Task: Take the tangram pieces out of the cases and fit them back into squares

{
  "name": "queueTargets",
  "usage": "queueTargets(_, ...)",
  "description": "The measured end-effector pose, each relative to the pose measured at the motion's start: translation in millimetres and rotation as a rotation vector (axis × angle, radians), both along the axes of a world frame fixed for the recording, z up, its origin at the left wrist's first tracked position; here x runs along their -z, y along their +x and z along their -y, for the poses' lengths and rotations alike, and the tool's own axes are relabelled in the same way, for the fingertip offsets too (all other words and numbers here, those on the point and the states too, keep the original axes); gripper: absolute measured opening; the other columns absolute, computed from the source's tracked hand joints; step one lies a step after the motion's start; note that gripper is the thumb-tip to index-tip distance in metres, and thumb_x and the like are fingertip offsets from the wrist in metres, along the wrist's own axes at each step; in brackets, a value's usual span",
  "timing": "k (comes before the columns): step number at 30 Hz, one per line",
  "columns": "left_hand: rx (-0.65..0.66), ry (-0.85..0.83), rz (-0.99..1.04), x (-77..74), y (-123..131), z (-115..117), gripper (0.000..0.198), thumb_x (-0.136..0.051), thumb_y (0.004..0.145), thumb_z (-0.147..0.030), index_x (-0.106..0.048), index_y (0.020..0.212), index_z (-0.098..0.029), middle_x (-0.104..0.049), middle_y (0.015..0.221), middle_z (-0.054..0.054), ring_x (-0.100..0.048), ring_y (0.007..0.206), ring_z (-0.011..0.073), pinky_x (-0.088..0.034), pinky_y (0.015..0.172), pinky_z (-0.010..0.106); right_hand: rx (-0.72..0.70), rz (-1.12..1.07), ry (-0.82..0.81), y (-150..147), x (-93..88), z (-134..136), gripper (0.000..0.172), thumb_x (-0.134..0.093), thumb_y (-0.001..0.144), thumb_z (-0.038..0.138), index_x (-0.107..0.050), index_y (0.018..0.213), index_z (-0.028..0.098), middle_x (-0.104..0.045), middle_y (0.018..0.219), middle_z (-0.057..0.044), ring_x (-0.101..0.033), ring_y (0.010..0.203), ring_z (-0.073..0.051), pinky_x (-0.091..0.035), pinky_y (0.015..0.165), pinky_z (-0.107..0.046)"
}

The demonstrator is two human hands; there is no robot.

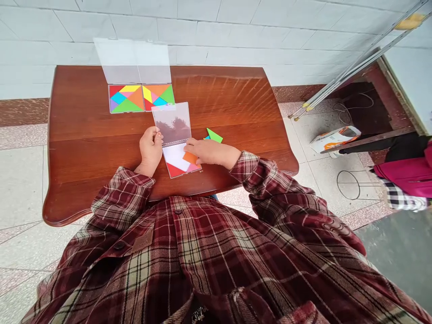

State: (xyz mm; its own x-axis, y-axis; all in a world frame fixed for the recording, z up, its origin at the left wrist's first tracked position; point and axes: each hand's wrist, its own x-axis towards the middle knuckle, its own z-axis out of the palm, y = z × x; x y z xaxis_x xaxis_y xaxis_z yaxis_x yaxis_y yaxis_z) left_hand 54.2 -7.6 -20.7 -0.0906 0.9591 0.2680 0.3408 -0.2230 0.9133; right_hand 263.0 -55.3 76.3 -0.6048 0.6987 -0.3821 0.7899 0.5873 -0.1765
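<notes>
My left hand (150, 146) is curled at the left edge of a clear plastic lid (173, 123), which stands up from an open tangram case (177, 159). The case lies on the table's near side and holds red, pink and orange pieces on a white base. My right hand (205, 152) reaches in from the right, its fingertips on an orange tangram piece (191, 157). Just beyond that hand lie a loose green triangle (214, 135) and a small blue piece (206, 137). Two filled multicoloured tangram cases (126, 98) (158, 96) sit farther back, their clear lids open.
A polished reddish-brown wooden table (219, 103) with curved corners bears everything, and a tiled wall rises behind it. On the floor to the right are a white printed box (335, 139), a wire ring stand (349, 185) and a magenta cloth (405, 173). Metal rods (351, 63) lean there.
</notes>
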Motion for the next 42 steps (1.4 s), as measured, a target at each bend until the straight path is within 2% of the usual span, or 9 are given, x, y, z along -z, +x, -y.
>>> queueTargets(9,-0.005,-0.034,-0.007,-5.1,2.3,2.3,0.009,-0.052,0.084,-0.019,-0.056,0.092,-0.020,-0.063,0.074,-0.001,-0.060,0.064,0.0082,-0.050,0.063,0.020,-0.035,0.076,-0.059,-6.7,-7.4,-16.6,0.057,-0.077,0.074,0.016,-0.052,0.125,0.019,-0.052,0.122,-0.009,-0.062,0.089,-0.021,-0.040,0.072,-0.031)
queueTargets(15,0.000,-0.061,-0.008,-11.6,4.4,4.2,0.008,-0.051,0.084,-0.018,-0.055,0.091,-0.019,-0.062,0.074,-0.002,-0.060,0.065,0.0078,-0.051,0.064,0.020,-0.056,0.126,-0.110,-17.1,-14.5,-29.3,0.038,-0.075,0.075,0.018,-0.060,0.110,0.017,-0.054,0.117,-0.009,-0.059,0.081,-0.017,-0.036,0.067,-0.029)
queueTargets(21,-0.004,-0.050,-0.003,-9.3,5.1,3.0,0.008,-0.052,0.085,-0.021,-0.056,0.092,-0.018,-0.062,0.074,-0.002,-0.059,0.064,0.0072,-0.051,0.062,0.018,-0.020,-0.138,-0.187,-0.3,-7.0,-46.3,0.013,-0.071,0.076,0.019,-0.062,0.085,0.016,-0.061,0.084,0.000,-0.051,0.073,-0.012,-0.031,0.065,-0.025)
queueTargets(24,-0.006,-0.046,0.017,-7.2,4.9,1.9,0.009,-0.053,0.084,-0.022,-0.057,0.092,-0.018,-0.062,0.074,-0.002,-0.060,0.064,0.0071,-0.051,0.060,0.017,0.124,-0.383,-0.190,25.3,-3.7,-50.8,0.007,-0.065,0.081,0.020,-0.061,0.084,0.016,-0.060,0.074,0.003,-0.050,0.070,-0.010,-0.033,0.067,-0.024)
queueTargets(27,0.010,-0.037,0.037,-5.9,4.1,0.9,0.009,-0.055,0.084,-0.024,-0.057,0.092,-0.019,-0.062,0.074,-0.001,-0.059,0.063,0.0072,-0.052,0.059,0.017,0.339,-0.567,-0.188,52.0,2.0,-50.3,0.012,-0.064,0.079,0.021,-0.062,0.089,0.015,-0.061,0.074,0.003,-0.053,0.069,-0.010,-0.037,0.067,-0.024)
queueTargets(31,0.018,-0.039,0.043,-4.7,2.9,-0.1,0.011,-0.056,0.085,-0.025,-0.057,0.093,-0.019,-0.061,0.075,-0.001,-0.057,0.060,0.0067,-0.053,0.059,0.019,0.535,-0.606,-0.148,65.5,15.3,-39.7,0.016,-0.063,0.076,0.021,-0.063,0.091,0.014,-0.063,0.075,0.001,-0.056,0.069,-0.011,-0.043,0.069,-0.026)
queueTargets(37,0.030,-0.042,0.028,-4.9,1.7,0.4,0.011,-0.056,0.086,-0.026,-0.057,0.094,-0.019,-0.062,0.076,-0.001,-0.058,0.062,0.0074,-0.053,0.062,0.020,0.546,-0.396,0.088,34.1,22.2,-11.4,0.035,-0.067,0.078,0.020,-0.061,0.111,0.014,-0.064,0.104,-0.009,-0.058,0.094,-0.020,-0.044,0.085,-0.033)
queueTargets(39,0.023,-0.046,0.021,-5.9,1.8,0.8,0.011,-0.055,0.086,-0.025,-0.057,0.094,-0.019,-0.062,0.077,0.000,-0.060,0.065,0.0083,-0.054,0.062,0.020,0.547,-0.300,0.099,23.8,20.5,-9.1,0.044,-0.071,0.075,0.019,-0.059,0.117,0.014,-0.061,0.114,-0.012,-0.056,0.101,-0.023,-0.044,0.086,-0.034)
queueTargets(42,0.009,-0.054,0.008,-6.4,2.4,0.9,0.010,-0.054,0.085,-0.023,-0.057,0.094,-0.019,-0.062,0.077,0.000,-0.062,0.069,0.0094,-0.054,0.063,0.020,0.551,-0.236,0.039,18.8,19.2,-15.3,0.041,-0.073,0.073,0.018,-0.060,0.111,0.014,-0.059,0.113,-0.012,-0.056,0.099,-0.023,-0.043,0.084,-0.034)
